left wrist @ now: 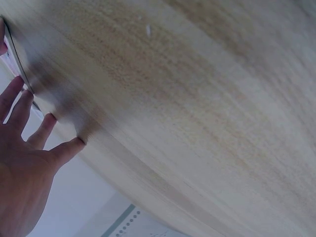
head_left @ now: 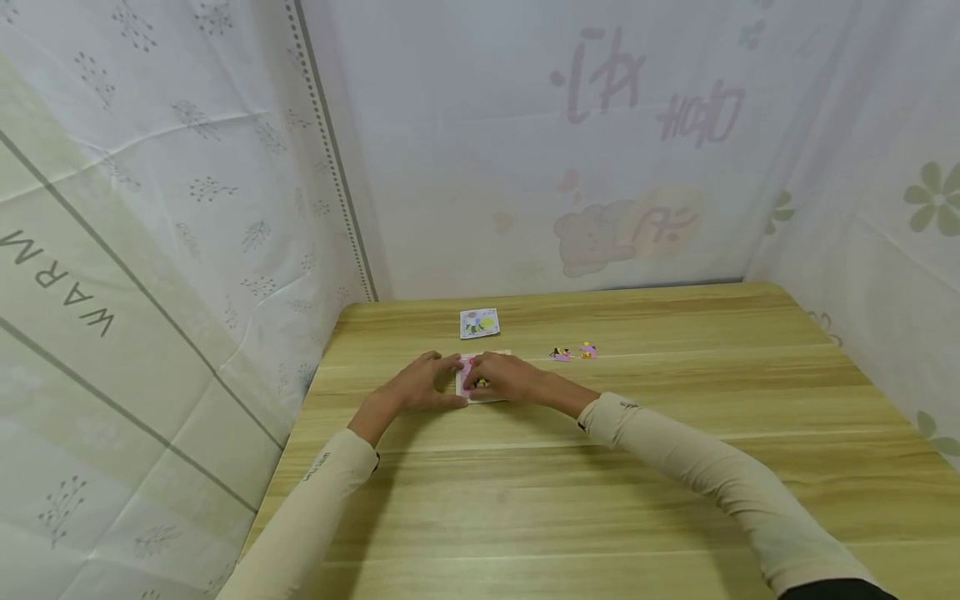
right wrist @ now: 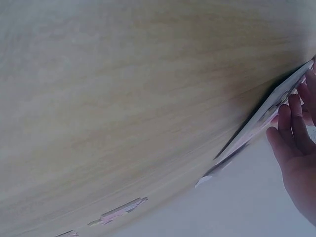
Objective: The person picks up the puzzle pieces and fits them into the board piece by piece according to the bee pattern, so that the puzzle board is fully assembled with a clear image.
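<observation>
A small pink picture puzzle with a pale border lies flat on the wooden table, partly hidden under both hands. My left hand is at its left side, fingers spread; index finger and thumb tip rest at its edge. In the left wrist view, the fingers look fairly straight and reach to the board's edge and the tabletop. From the right, my right hand reaches over the puzzle with its fingertips down on the picture. A yellow and black patch shows just below those fingers.
Two loose puzzle pieces, one dark and pink and one pink and orange, lie right of the hands. Behind the puzzle is a square picture card with a yellow and blue print. Printed curtains enclose the wooden table.
</observation>
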Demonstrator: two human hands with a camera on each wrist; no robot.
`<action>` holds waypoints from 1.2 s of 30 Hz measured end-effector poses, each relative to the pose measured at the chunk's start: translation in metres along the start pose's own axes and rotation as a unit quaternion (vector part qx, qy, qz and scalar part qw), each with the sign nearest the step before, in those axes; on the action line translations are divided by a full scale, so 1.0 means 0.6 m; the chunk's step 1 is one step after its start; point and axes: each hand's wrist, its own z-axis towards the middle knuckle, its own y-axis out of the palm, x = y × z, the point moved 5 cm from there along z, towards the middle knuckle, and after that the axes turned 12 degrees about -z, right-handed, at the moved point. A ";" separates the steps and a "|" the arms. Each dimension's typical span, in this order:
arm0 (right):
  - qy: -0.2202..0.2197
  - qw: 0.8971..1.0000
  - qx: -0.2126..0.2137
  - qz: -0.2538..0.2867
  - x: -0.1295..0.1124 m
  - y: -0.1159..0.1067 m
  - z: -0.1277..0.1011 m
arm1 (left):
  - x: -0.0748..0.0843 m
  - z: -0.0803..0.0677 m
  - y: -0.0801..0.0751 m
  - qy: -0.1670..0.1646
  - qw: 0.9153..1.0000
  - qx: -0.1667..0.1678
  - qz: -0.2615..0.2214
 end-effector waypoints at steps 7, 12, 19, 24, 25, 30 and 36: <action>0.000 1.000 0.000 -0.004 -0.003 -0.002 -0.005 | 0.001 0.002 0.000 -0.003 1.000 0.000 0.005; -0.004 1.000 0.009 -0.016 -0.003 -0.004 -0.010 | 0.003 0.003 0.001 0.002 1.000 0.002 0.005; -0.003 0.999 0.011 -0.034 0.005 -0.004 -0.022 | 0.002 0.003 0.003 0.008 1.000 0.006 0.009; 0.025 0.999 0.002 -0.030 0.026 -0.009 -0.038 | 0.000 0.002 0.002 0.008 1.000 0.008 0.014; 0.034 0.999 -0.002 -0.025 0.032 -0.010 -0.042 | 0.001 0.002 0.001 0.007 1.000 0.008 0.015; 0.060 0.998 -0.012 -0.024 0.062 -0.014 -0.063 | 0.001 0.002 0.000 0.004 1.000 0.006 0.013; 0.050 0.997 0.016 -0.055 0.088 -0.028 -0.094 | 0.003 0.001 0.000 -0.001 1.000 0.005 0.012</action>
